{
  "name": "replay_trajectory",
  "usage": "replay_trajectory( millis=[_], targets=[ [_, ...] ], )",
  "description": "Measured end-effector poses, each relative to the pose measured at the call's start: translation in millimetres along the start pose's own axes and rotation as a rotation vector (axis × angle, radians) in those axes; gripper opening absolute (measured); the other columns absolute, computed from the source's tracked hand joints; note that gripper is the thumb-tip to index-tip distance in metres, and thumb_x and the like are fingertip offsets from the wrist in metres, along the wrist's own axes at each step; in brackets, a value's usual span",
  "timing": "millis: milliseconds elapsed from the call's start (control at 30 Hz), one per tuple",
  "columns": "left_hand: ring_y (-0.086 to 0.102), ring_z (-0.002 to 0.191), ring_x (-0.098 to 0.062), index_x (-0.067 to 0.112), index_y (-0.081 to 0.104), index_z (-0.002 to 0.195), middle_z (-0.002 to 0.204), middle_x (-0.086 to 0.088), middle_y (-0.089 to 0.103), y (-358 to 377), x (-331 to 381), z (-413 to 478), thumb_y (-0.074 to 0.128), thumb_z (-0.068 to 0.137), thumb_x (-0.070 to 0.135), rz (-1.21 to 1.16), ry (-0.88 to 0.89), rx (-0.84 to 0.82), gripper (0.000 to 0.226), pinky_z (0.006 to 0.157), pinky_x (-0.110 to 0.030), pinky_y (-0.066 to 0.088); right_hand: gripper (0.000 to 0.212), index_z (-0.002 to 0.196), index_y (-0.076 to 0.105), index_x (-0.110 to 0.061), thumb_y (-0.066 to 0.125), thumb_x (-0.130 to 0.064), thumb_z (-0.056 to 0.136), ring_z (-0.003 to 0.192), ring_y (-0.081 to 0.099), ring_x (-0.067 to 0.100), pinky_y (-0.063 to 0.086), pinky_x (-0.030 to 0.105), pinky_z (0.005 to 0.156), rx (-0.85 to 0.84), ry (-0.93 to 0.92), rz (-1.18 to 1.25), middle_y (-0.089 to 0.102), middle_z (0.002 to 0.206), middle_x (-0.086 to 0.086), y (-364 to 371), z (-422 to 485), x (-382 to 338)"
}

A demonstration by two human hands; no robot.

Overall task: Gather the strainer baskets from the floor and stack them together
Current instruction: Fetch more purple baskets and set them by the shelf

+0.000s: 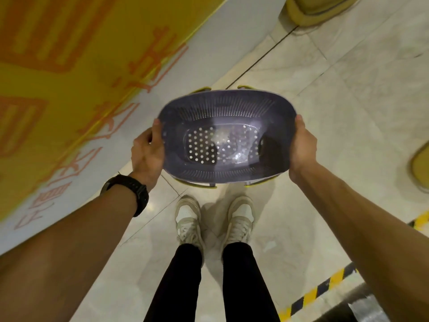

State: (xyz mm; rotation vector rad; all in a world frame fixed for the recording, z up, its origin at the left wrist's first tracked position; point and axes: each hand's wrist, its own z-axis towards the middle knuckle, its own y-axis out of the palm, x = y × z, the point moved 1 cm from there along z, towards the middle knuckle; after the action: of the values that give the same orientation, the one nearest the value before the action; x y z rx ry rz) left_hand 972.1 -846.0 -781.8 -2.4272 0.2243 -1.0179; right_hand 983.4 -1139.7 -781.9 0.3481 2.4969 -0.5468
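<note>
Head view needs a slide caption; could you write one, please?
Left hand and right hand grip a purple strainer basket above the floor.

both short ends of the purple strainer basket (226,138) are being taken up by the left hand (148,154) and the right hand (301,147), which are gripping its rim. left of the basket, a yellow panel with orange characters (69,66) is closing off that whole side, running close past the left hand. beyond the basket and to its right, bare marble floor (336,108) is lying open. farther beyond it, a blurred yellowish object (318,10) is sitting on the floor, and another yellowish object (421,166) is sitting well to the basket's right at the frame edge. under the basket's near side, two shoes (188,219) are occupying the floor, and hazard-striped tape (325,287) is running across the floor well to its near right.
</note>
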Motion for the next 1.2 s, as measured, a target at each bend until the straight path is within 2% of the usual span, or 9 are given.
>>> replay_trajectory(
  millis=[167,400,467,567,767,867,967,1067,1200],
  targets=[
    [0.066,0.107,-0.030,0.016,0.069,0.118,0.116,-0.008,0.071,-25.7,75.7,-45.8,0.034,0.095,0.070,0.057,0.031,-0.005,0.068,0.095,-0.053,0.054,0.040,0.080,0.063,-0.029,0.037,-0.051,0.102,0.083,0.066,0.011,0.051,0.024,0.067,0.017,-0.007,0.055,0.068,0.085,-0.014,-46.9,-55.1,-48.3],
    [0.060,0.062,-0.018,0.022,0.065,0.075,0.069,0.001,0.064,-53.2,175.1,-95.7,0.043,0.097,0.063,-0.019,0.203,-0.194,0.052,0.056,-0.037,0.051,0.040,0.091,0.066,-0.027,0.036,-0.052,0.101,0.089,0.066,0.015,0.053,0.031,0.082,0.112,-0.051,0.152,0.069,0.096,-0.003,-113.3,-126.6,-107.0],
    [0.043,0.049,-0.008,0.025,0.053,0.059,0.054,0.010,0.049,-55.0,197.6,-107.0,0.042,0.097,0.063,0.004,0.256,-0.203,0.055,0.051,-0.027,0.035,0.041,0.091,0.067,-0.027,0.036,-0.052,0.100,0.091,0.066,0.016,0.052,0.031,0.080,0.147,-0.049,0.197,0.070,0.098,-0.002,-127.5,-147.1,-115.2],
    [0.044,0.046,-0.001,0.026,0.051,0.060,0.051,0.012,0.048,-58.8,217.2,-120.3,0.043,0.100,0.058,0.046,0.349,-0.271,0.051,0.046,-0.021,0.036,0.041,0.081,0.065,-0.029,0.037,-0.053,0.100,0.090,0.065,0.014,0.049,0.027,0.071,0.218,-0.046,0.256,0.069,0.096,-0.006,-146.4,-177.9,-117.2],
    [0.057,0.072,-0.019,0.022,0.059,0.072,0.075,-0.002,0.063,-54.3,239.6,-145.0,0.042,0.099,0.059,0.171,0.383,-0.321,0.048,0.064,-0.032,0.043,0.040,0.089,0.067,-0.021,0.045,-0.053,0.096,0.090,0.065,0.020,0.049,0.033,0.081,0.381,0.038,0.443,0.070,0.096,-0.003,-167.9,-224.6,-90.2],
    [0.053,0.066,-0.020,0.025,0.056,0.066,0.066,0.002,0.059,-50.4,245.9,-163.9,0.041,0.100,0.058,0.260,0.502,-0.373,0.050,0.060,-0.032,0.040,0.039,0.090,0.066,-0.021,0.044,-0.052,0.097,0.094,0.066,0.022,0.051,0.035,0.085,0.441,0.073,0.533,0.071,0.101,-0.001,-177.3,-245.7,-63.6],
    [0.068,0.082,-0.025,0.024,0.070,0.084,0.083,0.001,0.072,-32.9,246.5,-187.5,0.040,0.099,0.059,0.375,0.580,-0.438,0.048,0.073,-0.044,0.056,0.040,0.087,0.067,-0.021,0.043,-0.052,0.098,0.089,0.067,0.019,0.050,0.033,0.078,0.522,0.117,0.641,0.072,0.102,0.001,-192.8,-268.1,-24.6],
    [0.068,0.088,-0.027,0.020,0.071,0.089,0.087,0.000,0.073,-13.3,240.7,-206.6,0.037,0.098,0.063,0.472,0.665,-0.471,0.055,0.076,-0.046,0.056,0.043,0.085,0.068,-0.021,0.042,-0.052,0.098,0.089,0.067,0.027,0.051,0.032,0.070,0.590,0.159,0.704,0.073,0.092,0.000,-204.1,-287.2,12.3],
    [0.066,0.088,-0.030,0.018,0.070,0.087,0.088,-0.005,0.072,24.5,211.2,-255.0,0.035,0.096,0.066,0.582,0.759,-0.601,0.060,0.078,-0.044,0.054,0.055,0.128,0.061,-0.011,0.042,-0.053,0.098,0.118,0.059,0.032,0.047,0.043,0.102,0.702,0.259,0.859,0.064,0.129,0.012,-225.7,-318.3,96.2]
  ],
)
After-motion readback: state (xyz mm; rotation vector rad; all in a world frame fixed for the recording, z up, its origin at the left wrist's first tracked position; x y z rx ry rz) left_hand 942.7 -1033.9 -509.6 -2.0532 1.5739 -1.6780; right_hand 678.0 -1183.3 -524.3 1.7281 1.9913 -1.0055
